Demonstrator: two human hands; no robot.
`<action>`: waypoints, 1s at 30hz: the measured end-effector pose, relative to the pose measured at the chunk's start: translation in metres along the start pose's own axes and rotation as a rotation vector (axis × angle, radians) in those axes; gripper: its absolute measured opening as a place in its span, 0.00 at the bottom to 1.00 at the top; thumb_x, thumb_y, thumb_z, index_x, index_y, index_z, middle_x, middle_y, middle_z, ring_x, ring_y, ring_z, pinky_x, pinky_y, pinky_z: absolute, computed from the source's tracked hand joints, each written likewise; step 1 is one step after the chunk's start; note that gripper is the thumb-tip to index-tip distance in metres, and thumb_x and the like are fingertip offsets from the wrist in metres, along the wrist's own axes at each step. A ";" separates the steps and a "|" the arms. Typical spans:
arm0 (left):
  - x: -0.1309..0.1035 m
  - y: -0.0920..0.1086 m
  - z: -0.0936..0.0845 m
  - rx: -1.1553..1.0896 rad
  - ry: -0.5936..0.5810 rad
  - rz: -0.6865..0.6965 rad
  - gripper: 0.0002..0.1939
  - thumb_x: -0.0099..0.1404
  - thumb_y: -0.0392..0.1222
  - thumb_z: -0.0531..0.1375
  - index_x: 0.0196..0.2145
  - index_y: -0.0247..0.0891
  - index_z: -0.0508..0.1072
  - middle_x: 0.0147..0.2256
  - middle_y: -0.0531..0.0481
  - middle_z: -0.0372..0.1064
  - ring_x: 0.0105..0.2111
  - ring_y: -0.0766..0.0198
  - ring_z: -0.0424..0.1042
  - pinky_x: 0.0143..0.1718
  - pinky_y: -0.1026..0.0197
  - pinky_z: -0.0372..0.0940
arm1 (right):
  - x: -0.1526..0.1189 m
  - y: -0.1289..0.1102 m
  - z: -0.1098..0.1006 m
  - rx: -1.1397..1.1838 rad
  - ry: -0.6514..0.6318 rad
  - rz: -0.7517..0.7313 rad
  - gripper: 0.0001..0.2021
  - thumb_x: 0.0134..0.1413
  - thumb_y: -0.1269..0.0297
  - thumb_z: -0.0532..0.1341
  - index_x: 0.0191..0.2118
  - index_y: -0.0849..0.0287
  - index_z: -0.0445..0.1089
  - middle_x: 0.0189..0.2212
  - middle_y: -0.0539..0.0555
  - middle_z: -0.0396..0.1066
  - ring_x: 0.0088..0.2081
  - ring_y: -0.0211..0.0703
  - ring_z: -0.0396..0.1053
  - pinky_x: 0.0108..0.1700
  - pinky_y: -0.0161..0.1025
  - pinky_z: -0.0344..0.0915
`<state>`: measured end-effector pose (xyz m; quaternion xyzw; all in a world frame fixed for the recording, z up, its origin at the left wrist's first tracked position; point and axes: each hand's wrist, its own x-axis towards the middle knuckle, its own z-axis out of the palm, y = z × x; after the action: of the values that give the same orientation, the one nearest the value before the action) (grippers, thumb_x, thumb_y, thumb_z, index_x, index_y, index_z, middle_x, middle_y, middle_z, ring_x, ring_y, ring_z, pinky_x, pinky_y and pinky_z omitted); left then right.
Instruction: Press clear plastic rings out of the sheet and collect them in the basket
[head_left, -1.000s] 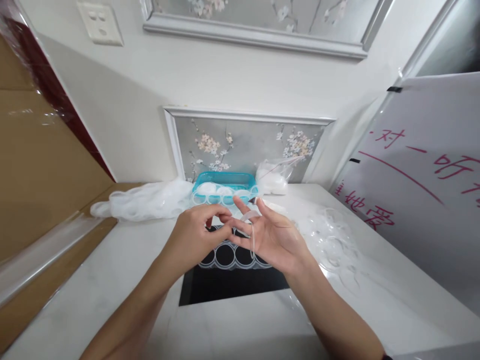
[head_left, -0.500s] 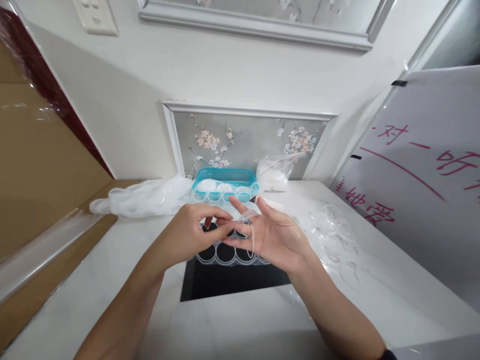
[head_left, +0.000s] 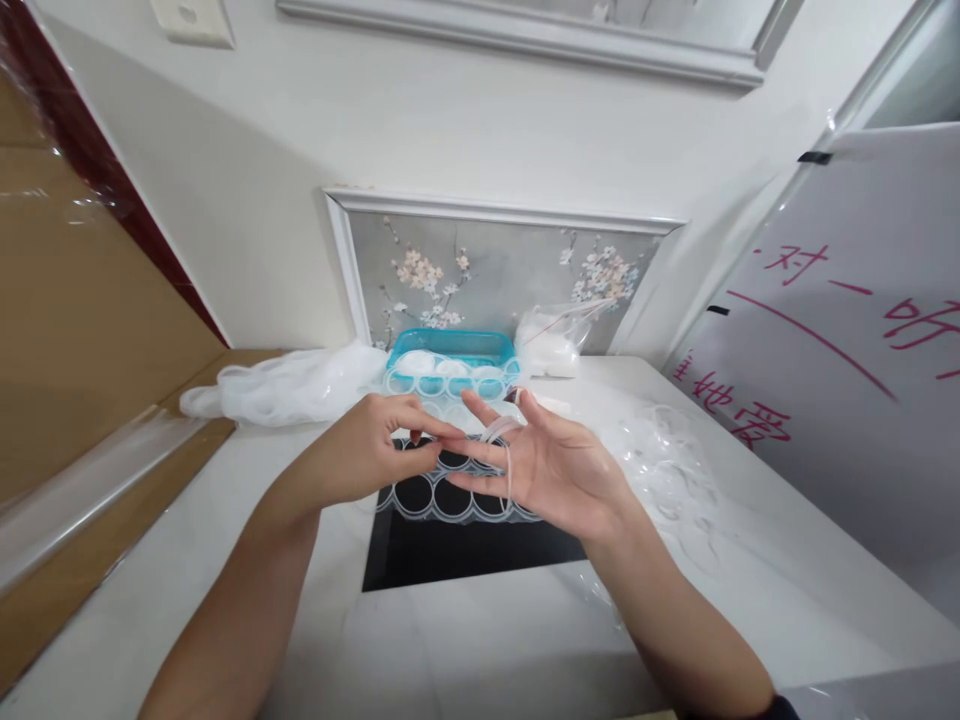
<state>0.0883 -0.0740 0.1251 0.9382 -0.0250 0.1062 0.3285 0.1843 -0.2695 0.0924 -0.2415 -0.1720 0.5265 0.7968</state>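
Note:
My right hand (head_left: pixel 559 465) is held palm up with its fingers spread. Thin white rings (head_left: pixel 508 480) hang looped around some of its fingers. From the left, my left hand (head_left: pixel 367 445) reaches in, its index fingertip touching the right hand's fingers and its thumb apart from the index. Below both hands, a clear plastic tray of round cups (head_left: pixel 412 497) lies on a black mat (head_left: pixel 450 555); the hands hide part of it. Behind stands a blue basket (head_left: pixel 491 343), with white round pieces (head_left: pixel 414 362) and a clear ring-edged strip at its front.
A bundle of white translucent plastic (head_left: pixel 292 392) lies at the left, beside a cardboard box (head_left: pixel 90 300). A zip bag of white material (head_left: pixel 553 345) leans at the back wall. Clear ring-shaped plastic pieces (head_left: pixel 664 460) spread over the white counter (head_left: pixel 420 650) at right, near a whiteboard (head_left: pixel 847 400).
My left hand has drawn slightly left, and its thumb has come away from the right hand's fingers. The right hand stays nearly in place. The camera view has shifted slightly.

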 end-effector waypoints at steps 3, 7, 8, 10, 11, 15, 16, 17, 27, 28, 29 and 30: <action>0.002 0.006 0.013 0.113 0.267 0.034 0.12 0.61 0.36 0.55 0.37 0.42 0.78 0.40 0.52 0.74 0.41 0.62 0.71 0.44 0.58 0.66 | 0.005 0.001 -0.001 -0.015 0.080 -0.036 0.08 0.54 0.56 0.67 0.36 0.53 0.70 0.55 0.46 0.68 0.50 0.51 0.72 0.53 0.55 0.66; 0.001 0.022 0.043 0.179 0.325 0.110 0.08 0.63 0.46 0.60 0.34 0.40 0.77 0.45 0.48 0.70 0.49 0.56 0.66 0.51 0.51 0.64 | 0.010 0.002 -0.003 0.020 0.159 -0.084 0.10 0.53 0.57 0.68 0.35 0.55 0.69 0.54 0.50 0.69 0.41 0.44 0.73 0.42 0.44 0.71; 0.001 0.026 0.051 0.194 0.291 0.096 0.09 0.62 0.48 0.62 0.33 0.41 0.78 0.43 0.48 0.70 0.47 0.56 0.66 0.50 0.51 0.64 | 0.011 0.003 -0.003 0.034 0.167 -0.086 0.10 0.52 0.58 0.68 0.34 0.56 0.68 0.53 0.50 0.70 0.38 0.42 0.73 0.39 0.42 0.71; 0.002 0.029 0.065 0.238 0.235 0.065 0.08 0.62 0.46 0.62 0.32 0.41 0.79 0.41 0.47 0.69 0.44 0.56 0.66 0.48 0.50 0.65 | 0.013 0.004 -0.004 0.064 0.184 -0.082 0.10 0.51 0.60 0.69 0.33 0.56 0.67 0.52 0.49 0.71 0.34 0.39 0.71 0.36 0.39 0.71; 0.003 0.030 0.071 0.258 0.221 0.061 0.07 0.63 0.43 0.61 0.32 0.41 0.79 0.41 0.47 0.69 0.43 0.56 0.66 0.48 0.50 0.65 | 0.014 0.005 -0.005 0.077 0.193 -0.081 0.10 0.51 0.61 0.69 0.33 0.56 0.67 0.51 0.49 0.71 0.33 0.38 0.71 0.35 0.39 0.71; 0.009 0.021 0.076 0.280 0.194 0.054 0.08 0.61 0.34 0.59 0.28 0.38 0.78 0.42 0.46 0.68 0.44 0.56 0.65 0.47 0.53 0.66 | 0.017 0.004 -0.010 0.065 0.211 -0.081 0.09 0.52 0.61 0.68 0.33 0.56 0.68 0.52 0.49 0.70 0.40 0.41 0.73 0.37 0.39 0.71; 0.010 0.017 0.073 0.289 0.203 0.041 0.08 0.60 0.34 0.59 0.27 0.38 0.78 0.42 0.46 0.68 0.44 0.56 0.66 0.46 0.53 0.66 | 0.018 0.003 -0.012 0.048 0.208 -0.076 0.09 0.52 0.60 0.68 0.33 0.55 0.68 0.53 0.49 0.70 0.42 0.43 0.73 0.38 0.41 0.71; 0.012 0.012 0.070 0.312 0.223 0.027 0.08 0.61 0.34 0.59 0.27 0.38 0.78 0.41 0.46 0.68 0.43 0.57 0.66 0.46 0.53 0.66 | 0.018 0.001 -0.014 0.030 0.206 -0.069 0.09 0.53 0.60 0.67 0.34 0.55 0.68 0.54 0.48 0.69 0.44 0.45 0.73 0.40 0.43 0.71; 0.020 -0.023 0.018 0.484 0.502 -0.138 0.08 0.62 0.40 0.58 0.28 0.37 0.76 0.39 0.46 0.70 0.41 0.55 0.66 0.45 0.53 0.64 | 0.017 -0.011 -0.022 0.018 0.195 -0.009 0.08 0.54 0.60 0.67 0.36 0.55 0.68 0.55 0.49 0.68 0.54 0.55 0.71 0.52 0.54 0.68; 0.019 -0.021 0.017 0.416 0.495 -0.123 0.09 0.62 0.41 0.58 0.29 0.38 0.76 0.39 0.47 0.70 0.42 0.56 0.67 0.45 0.54 0.64 | 0.017 -0.010 -0.022 0.021 0.169 0.018 0.09 0.54 0.60 0.67 0.36 0.55 0.68 0.55 0.51 0.68 0.53 0.53 0.71 0.51 0.49 0.70; 0.018 -0.019 0.016 0.345 0.475 -0.099 0.09 0.63 0.42 0.58 0.30 0.38 0.76 0.39 0.48 0.70 0.42 0.58 0.67 0.45 0.56 0.64 | 0.018 -0.007 -0.022 0.026 0.140 0.051 0.09 0.54 0.61 0.67 0.36 0.56 0.68 0.55 0.53 0.68 0.52 0.52 0.72 0.48 0.44 0.71; 0.017 -0.015 0.017 0.281 0.445 -0.069 0.09 0.64 0.42 0.58 0.31 0.38 0.76 0.39 0.49 0.70 0.42 0.59 0.67 0.45 0.57 0.64 | 0.019 -0.005 -0.022 0.034 0.110 0.081 0.09 0.54 0.61 0.68 0.37 0.57 0.68 0.55 0.55 0.69 0.51 0.50 0.73 0.46 0.40 0.72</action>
<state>0.1101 -0.0721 0.1067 0.9284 0.0950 0.3012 0.1959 0.2067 -0.2581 0.0777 -0.2633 -0.1089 0.5471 0.7871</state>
